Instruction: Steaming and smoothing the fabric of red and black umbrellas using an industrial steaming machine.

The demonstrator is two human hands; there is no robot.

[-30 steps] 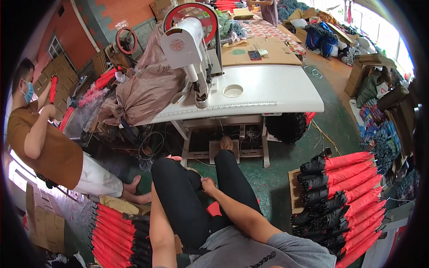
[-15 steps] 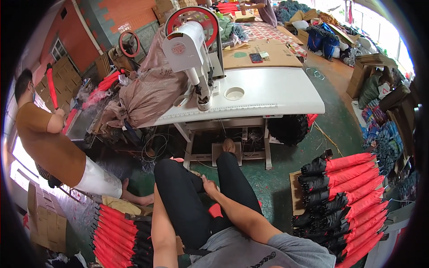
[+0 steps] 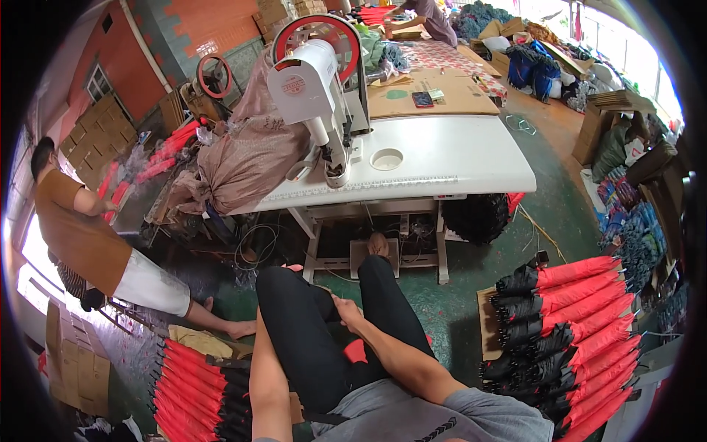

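My right hand (image 3: 345,309) is closed beside the inner side of my bent left knee, fingers curled. What it grips, if anything, is hidden among the black cloth there. My left forearm (image 3: 271,383) runs along the outer side of my left thigh; its hand is hidden behind the leg. A red piece (image 3: 356,351) shows between my thighs. On my right lie several folded red-and-black umbrellas (image 3: 589,298) in a row. To my left is another stack of red-and-black umbrellas (image 3: 193,383).
Ahead stands a white machine (image 3: 305,85) with a red-rimmed wheel on a white table (image 3: 456,151). A brown sack (image 3: 254,158) leans against it. At left a co-worker in a brown shirt (image 3: 81,228) handles red umbrellas. Cartons (image 3: 77,357) stand at the lower left.
The co-worker at left has lowered the upright red umbrella and leaned forward. Farther back, another person's arm has shifted. My hands stay nearly in place.
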